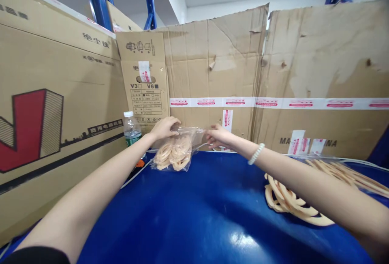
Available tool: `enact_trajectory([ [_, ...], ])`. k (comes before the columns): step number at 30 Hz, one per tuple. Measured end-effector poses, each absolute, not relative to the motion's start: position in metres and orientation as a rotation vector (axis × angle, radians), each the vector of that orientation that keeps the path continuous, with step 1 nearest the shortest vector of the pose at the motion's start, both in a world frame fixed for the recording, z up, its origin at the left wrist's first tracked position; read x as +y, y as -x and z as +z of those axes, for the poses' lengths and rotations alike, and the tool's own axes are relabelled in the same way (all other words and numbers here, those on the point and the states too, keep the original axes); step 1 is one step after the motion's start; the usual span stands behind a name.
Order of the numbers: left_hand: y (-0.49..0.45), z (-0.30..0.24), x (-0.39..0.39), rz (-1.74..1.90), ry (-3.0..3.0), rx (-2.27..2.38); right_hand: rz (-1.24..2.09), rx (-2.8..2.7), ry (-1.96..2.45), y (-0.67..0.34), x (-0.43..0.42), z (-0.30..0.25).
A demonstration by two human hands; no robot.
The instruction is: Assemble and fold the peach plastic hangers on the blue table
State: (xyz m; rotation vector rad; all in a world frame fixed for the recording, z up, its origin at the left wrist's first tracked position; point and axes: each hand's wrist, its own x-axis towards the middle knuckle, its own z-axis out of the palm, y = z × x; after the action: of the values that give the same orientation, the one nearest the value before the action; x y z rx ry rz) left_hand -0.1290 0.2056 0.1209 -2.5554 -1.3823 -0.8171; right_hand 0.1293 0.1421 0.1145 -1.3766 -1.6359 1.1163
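The left hand (166, 128) pinches the clear bag (195, 136) at its far rim; whether the right hand (217, 135), fingers curled, grips the right corner cannot be told; gentle, even tension suits thin film.

A: Look at that bench (188, 211), smooth, glossy, full of glare!
B: The bag (197, 136): thin clear plastic, crinkled and shiny over matt coils (180, 152)!
A: Cardboard panels (209, 73), dull, creased and torn, under smooth plastic tape (310, 103).
B: And blue posts (96, 0), smooth painted metal by the look!

Single head-worn view, forward and down over the blue table (182, 203)
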Motion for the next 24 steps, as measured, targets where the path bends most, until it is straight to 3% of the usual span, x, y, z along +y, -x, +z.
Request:
enact_trajectory([
  [9, 0.045, 0.115, 0.138, -1.378, 2.373, -0.941, 0.544, -1.723, 1.575, -0.317, 0.07, 0.111],
  [14, -0.067, 0.062, 0.06, -0.956, 2.844, -0.517, 0.426, -1.989, 1.723, -0.378, 0.021, 0.067],
  [17, -0.118, 0.022, 0.035, -0.671, 3.116, -0.524, 0.36, -2.348, 1.77, -0.387, -0.001, 0.033],
  [24, -0.146, -0.008, 0.054, -0.697, 3.142, -0.612, 0.064, -2.506, 1.564, -0.373, 0.005, -0.008],
])
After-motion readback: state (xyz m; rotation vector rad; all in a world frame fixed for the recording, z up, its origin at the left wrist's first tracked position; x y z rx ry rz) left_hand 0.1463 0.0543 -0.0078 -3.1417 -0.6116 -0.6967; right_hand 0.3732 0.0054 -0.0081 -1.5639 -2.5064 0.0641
